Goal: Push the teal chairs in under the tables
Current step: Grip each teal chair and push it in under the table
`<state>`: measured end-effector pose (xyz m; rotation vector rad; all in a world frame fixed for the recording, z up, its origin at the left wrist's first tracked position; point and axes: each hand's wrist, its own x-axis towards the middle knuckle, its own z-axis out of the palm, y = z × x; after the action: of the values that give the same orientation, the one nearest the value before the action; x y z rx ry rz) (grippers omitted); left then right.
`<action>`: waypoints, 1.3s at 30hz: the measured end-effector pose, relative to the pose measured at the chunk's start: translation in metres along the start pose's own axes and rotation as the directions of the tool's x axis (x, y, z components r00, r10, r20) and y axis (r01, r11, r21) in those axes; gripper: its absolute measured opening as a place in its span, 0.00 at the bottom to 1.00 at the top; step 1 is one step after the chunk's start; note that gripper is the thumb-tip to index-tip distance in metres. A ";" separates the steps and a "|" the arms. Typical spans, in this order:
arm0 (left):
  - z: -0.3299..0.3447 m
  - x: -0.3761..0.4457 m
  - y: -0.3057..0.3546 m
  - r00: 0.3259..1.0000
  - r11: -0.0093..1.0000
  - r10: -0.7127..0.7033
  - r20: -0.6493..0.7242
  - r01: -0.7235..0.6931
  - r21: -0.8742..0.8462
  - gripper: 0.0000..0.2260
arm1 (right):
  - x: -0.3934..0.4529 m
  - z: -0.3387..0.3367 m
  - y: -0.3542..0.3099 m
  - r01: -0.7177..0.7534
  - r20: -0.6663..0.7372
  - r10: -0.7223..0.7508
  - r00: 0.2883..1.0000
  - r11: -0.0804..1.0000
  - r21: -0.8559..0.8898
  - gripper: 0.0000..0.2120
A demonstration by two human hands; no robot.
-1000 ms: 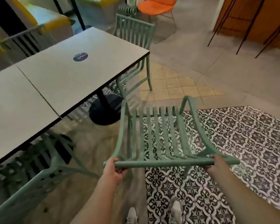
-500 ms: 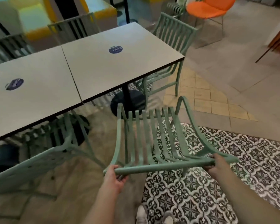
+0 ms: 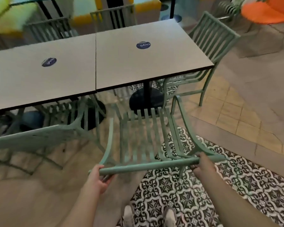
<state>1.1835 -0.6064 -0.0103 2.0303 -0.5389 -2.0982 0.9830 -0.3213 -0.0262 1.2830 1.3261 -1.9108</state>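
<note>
A teal slatted chair (image 3: 143,138) stands in front of me, facing the right-hand grey table (image 3: 146,63). My left hand (image 3: 97,179) grips the left end of its top back rail, and my right hand (image 3: 203,164) grips the right end. The chair's seat front is close to the table's near edge and black pedestal base (image 3: 146,100). A second teal chair (image 3: 39,136) sits to the left, its seat under the left grey table (image 3: 39,76). A third teal chair (image 3: 208,51) stands at the right table's end.
More teal chair backs (image 3: 111,17) show behind the tables. An orange chair (image 3: 266,13) is at the top right, yellow seating at the top left. Patterned black-and-white tiles (image 3: 220,185) lie under my feet, with plain floor to the right.
The chair has moved forward toward the right table with both hands still on its back rail. My view has turned left, so both tables sit more in the centre.
</note>
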 end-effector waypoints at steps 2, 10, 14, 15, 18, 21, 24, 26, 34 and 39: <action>-0.003 -0.006 0.002 1.000 1.000 0.004 0.003 -0.004 0.001 0.07 | -0.006 0.002 0.002 0.008 -0.007 -0.008 1.000 1.000 -0.022 0.06; -0.016 -0.017 0.014 0.523 -0.092 0.734 0.433 -0.556 0.826 0.29 | -0.020 -0.038 -0.025 0.690 0.288 -0.802 0.523 0.200 -0.696 0.46; 0.002 -0.016 -0.014 0.418 -0.777 0.312 0.853 -0.404 0.483 0.29 | 0.002 -0.048 -0.035 0.617 0.820 -0.380 0.428 -0.540 -0.572 0.36; 0.009 -0.016 -0.024 0.443 -0.831 0.228 0.867 -0.376 0.410 0.27 | -0.002 -0.043 -0.034 0.572 0.846 -0.244 0.474 -0.646 -0.506 0.37; 0.022 -0.017 -0.044 0.497 -0.850 0.182 0.848 -0.354 0.389 0.21 | -0.012 -0.028 -0.024 0.531 0.855 -0.019 0.518 -0.777 -0.339 0.44; 0.022 -0.016 -0.042 0.475 -0.855 0.188 0.860 -0.352 0.381 0.19 | -0.011 -0.024 -0.015 0.550 0.896 -0.015 0.445 -0.785 -0.286 0.47; 0.019 -0.012 -0.038 0.445 -0.864 0.173 0.879 -0.360 0.352 0.18 | 0.000 -0.024 -0.015 0.546 0.910 -0.015 0.414 -0.796 -0.261 0.54; 0.019 -0.009 -0.036 0.423 -0.864 0.165 0.891 -0.374 0.338 0.19 | 0.001 -0.024 -0.015 0.571 0.915 -0.007 0.403 -0.780 -0.258 0.54; 0.026 0.002 -0.011 0.445 -0.833 0.187 0.876 -0.401 0.382 0.15 | -0.006 0.008 -0.014 0.599 0.921 -0.005 0.390 -0.758 -0.258 0.54; 0.034 0.012 0.005 0.451 -0.845 0.207 0.868 -0.365 0.391 0.15 | -0.002 0.035 -0.018 0.598 0.913 0.017 0.408 -0.760 -0.253 0.41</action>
<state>1.1483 -0.6108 -0.0190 0.4503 -3.4463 -0.1260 0.9549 -0.3456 -0.0134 -1.2380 2.4908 -0.0880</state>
